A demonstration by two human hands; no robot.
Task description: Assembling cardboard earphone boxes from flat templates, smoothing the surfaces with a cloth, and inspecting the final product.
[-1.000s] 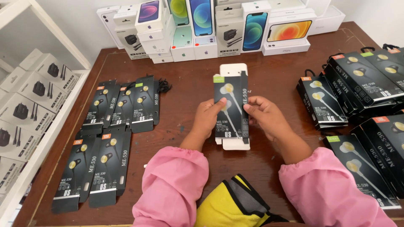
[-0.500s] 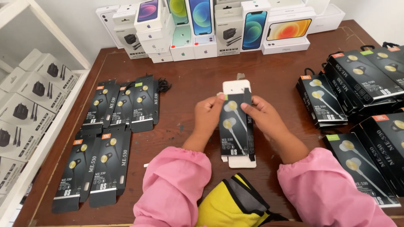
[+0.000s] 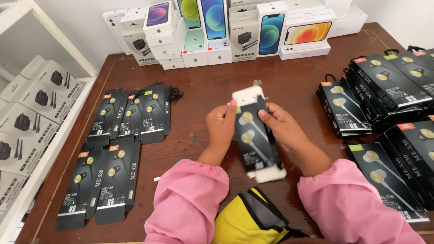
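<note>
Hands: my left hand and my right hand both grip one black earphone package, centre of the table, just above the tabletop.
Left fingers: thumb and fingertips pinch the package's upper left edge, near its green corner tag.
Right fingers: curled round the right edge, thumb pressed on the front face.
Package in hand: long flat black card sleeve, glossy, two gold-white earbuds pictured on front; a white inner tray sticks out at the top and at the bottom end.
Table: dark brown wood, worn and scuffed.
Left group: flat black earphone packs in two rows, orange or green corner tags, overlapping like tiles; lower row nearest the table edge.
Right group: same kind of packs stacked in piles, slanted; more near my right sleeve.
Back row: white phone boxes against the wall, phones pictured in purple, green, blue, orange; white charger boxes among them.
Far left: white shelf with grey-white charger boxes, black plug pictured.
Sleeves: pink, soft fabric; yellow and dark cloth between them.
</note>
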